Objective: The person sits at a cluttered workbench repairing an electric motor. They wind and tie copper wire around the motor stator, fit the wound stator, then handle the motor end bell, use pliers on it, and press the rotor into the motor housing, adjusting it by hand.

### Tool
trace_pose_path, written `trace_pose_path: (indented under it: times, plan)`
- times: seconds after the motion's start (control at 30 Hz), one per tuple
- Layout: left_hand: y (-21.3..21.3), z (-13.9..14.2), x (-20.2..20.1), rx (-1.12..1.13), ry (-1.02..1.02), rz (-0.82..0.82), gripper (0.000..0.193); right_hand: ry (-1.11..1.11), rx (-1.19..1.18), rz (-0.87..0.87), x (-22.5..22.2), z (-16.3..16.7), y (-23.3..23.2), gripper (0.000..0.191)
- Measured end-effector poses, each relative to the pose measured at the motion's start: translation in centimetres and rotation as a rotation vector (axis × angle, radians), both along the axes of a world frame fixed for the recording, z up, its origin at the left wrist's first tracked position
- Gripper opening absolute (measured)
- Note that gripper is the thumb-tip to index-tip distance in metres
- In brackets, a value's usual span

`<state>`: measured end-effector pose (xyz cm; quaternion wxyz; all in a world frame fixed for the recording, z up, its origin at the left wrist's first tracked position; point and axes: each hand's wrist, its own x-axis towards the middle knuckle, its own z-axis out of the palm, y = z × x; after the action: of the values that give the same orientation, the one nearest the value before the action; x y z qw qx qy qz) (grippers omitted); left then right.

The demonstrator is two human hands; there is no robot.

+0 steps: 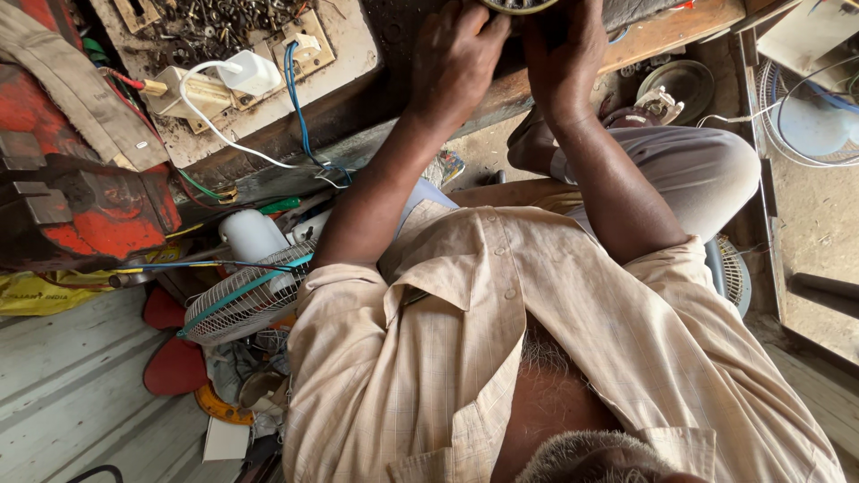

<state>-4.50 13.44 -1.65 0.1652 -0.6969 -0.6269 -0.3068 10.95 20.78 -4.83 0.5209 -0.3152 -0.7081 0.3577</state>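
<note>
Both hands, left hand (456,54) and right hand (564,49), are gripping a round metal part (517,5) on the wooden worktop (662,36) at the frame's top edge; a socket board (224,80) is lying upper left, a fan guard (246,300) lower left.

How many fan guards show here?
3: one fan guard lower left by the elbow, one at the right edge, and a partial one behind the knee. Others may be hidden.

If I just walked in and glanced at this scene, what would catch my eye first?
Probably the two hands at the top edge: the left hand and right hand both grip a round object that is mostly cut off. Next, the red bench vise at far left, and the white fan grille below it.
</note>
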Motion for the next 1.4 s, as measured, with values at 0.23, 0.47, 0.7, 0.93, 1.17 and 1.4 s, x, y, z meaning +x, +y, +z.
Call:
trace_pose_path:
  times: [0.23, 0.47, 0.7, 0.93, 1.17, 1.4]
  plan:
    - [0.3, -0.3, 1.4, -0.017, 0.046, 0.137, 0.018, 0.130, -0.108, 0.311, 2.4, -1.0, 1.1, 0.034]
    - [0.2, 0.4, 1.5, -0.066, 0.015, 0.177, 0.014, 0.236, -0.148, 0.345, 3.1, -2.1, 1.5, 0.030]
    - [0.1, 0.5, 1.5, -0.045, -0.024, 0.167, 0.019, 0.228, -0.142, 0.325, 3.2, -2.3, 1.4, 0.028]
    - [0.3, 0.1, 1.5, -0.028, -0.004, 0.149, 0.019, 0.217, -0.171, 0.261, 2.7, -2.1, 0.9, 0.019]
    - [0.1, 0.4, 1.8, -0.054, -0.024, 0.155, 0.021, 0.229, -0.127, 0.234, 2.5, -1.2, 0.6, 0.014]
    - [-0.2, -0.1, 1.7, -0.068, -0.053, 0.137, 0.020, 0.367, -0.210, 0.281, 2.0, -1.6, 1.5, 0.004]
